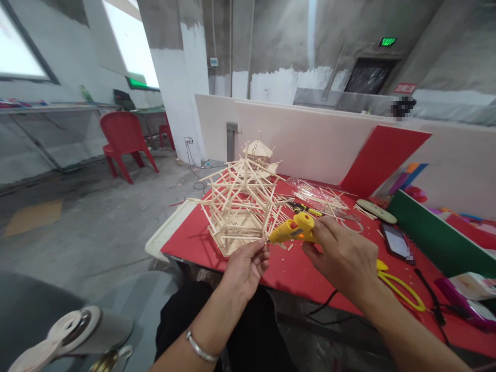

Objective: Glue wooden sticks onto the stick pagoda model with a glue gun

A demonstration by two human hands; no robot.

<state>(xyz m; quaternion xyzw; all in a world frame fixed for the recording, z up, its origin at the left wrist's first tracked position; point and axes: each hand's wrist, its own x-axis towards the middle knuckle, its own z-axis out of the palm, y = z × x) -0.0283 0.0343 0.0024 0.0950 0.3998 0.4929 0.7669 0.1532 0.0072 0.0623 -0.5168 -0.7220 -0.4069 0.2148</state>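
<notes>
A pavilion-like frame of thin wooden sticks (244, 201) stands on the red table (194, 237). My right hand (343, 253) is wrapped round a yellow hot glue gun (292, 229), whose orange light is lit. Its nozzle points left and meets the lower right corner of the frame. Right by the nozzle, my left hand (248, 263) is closed in a pinch at that corner. Whatever lies between its fingertips is too small to make out. Behind the frame rises a second stick model with a pointed roof (259, 150).
Loose sticks (321, 199) and yellow-black pliers (304, 208) lie behind the glue gun. To the right are a phone (395, 241), yellow-handled scissors (403, 289) and a green board (437, 232). A white partition (294, 134) borders the table's back. A lidded cup (96, 330) is at lower left.
</notes>
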